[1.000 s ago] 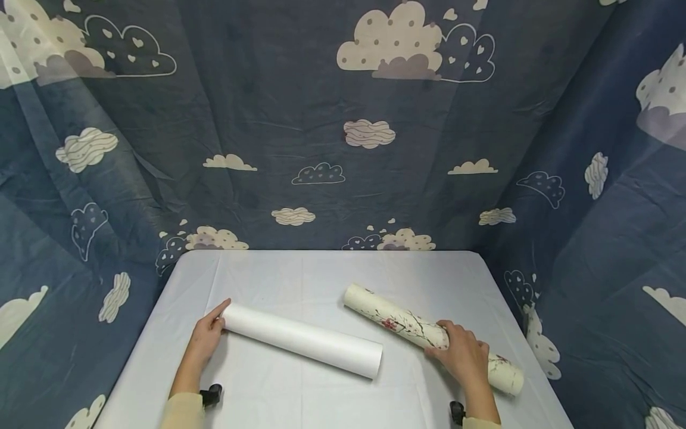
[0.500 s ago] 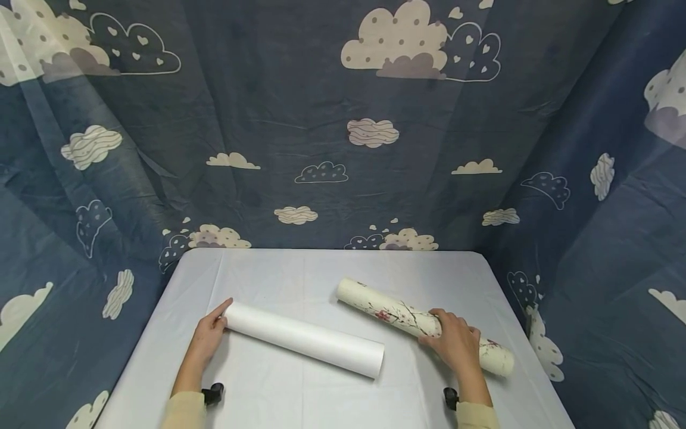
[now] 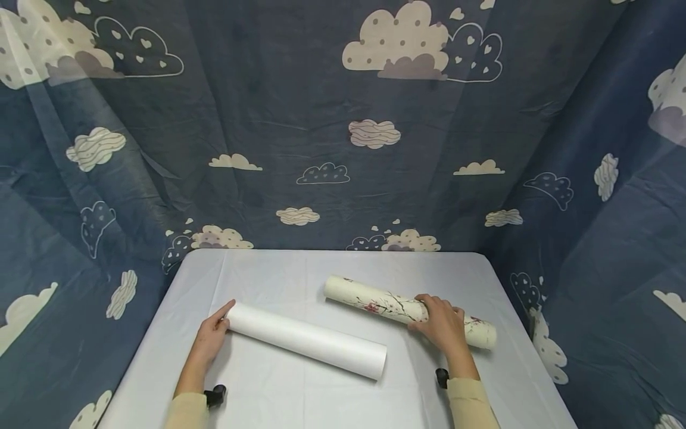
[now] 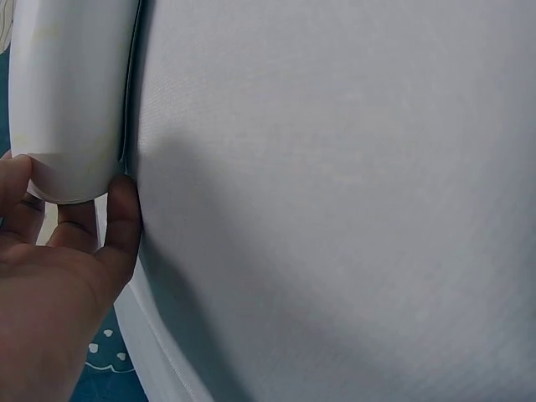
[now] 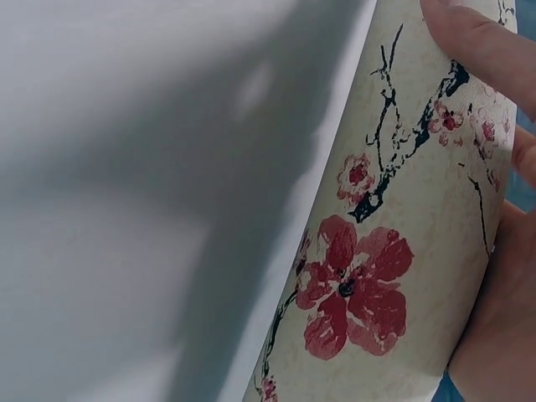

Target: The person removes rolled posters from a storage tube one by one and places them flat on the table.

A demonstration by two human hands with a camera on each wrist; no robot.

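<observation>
A smooth white roll of paper [image 3: 305,341] lies slanted across the left and middle of the table. My left hand [image 3: 208,341] holds its far left end, and in the left wrist view the fingers [image 4: 124,213] sit on both sides of the end rim. On the right, a cream wallpaper roll [image 3: 370,302] printed with dark branches and red blossoms is gripped by my right hand [image 3: 445,325] from above, right of its middle. Close up, the right wrist view shows a big red flower on this roll [image 5: 435,276] and my fingers over its upper part. The palm's underside is hidden.
A white cloth covers the table [image 3: 262,399]. Dark blue curtains [image 3: 289,119] with cloud prints hang behind it and at both sides. Black wrist straps [image 3: 215,395] show near the cream sleeves [image 3: 186,411].
My right hand has moved the blossom-printed wallpaper roll left and slightly away from me, turning it flatter across the table. The left hand and white roll have stayed nearly in place.
</observation>
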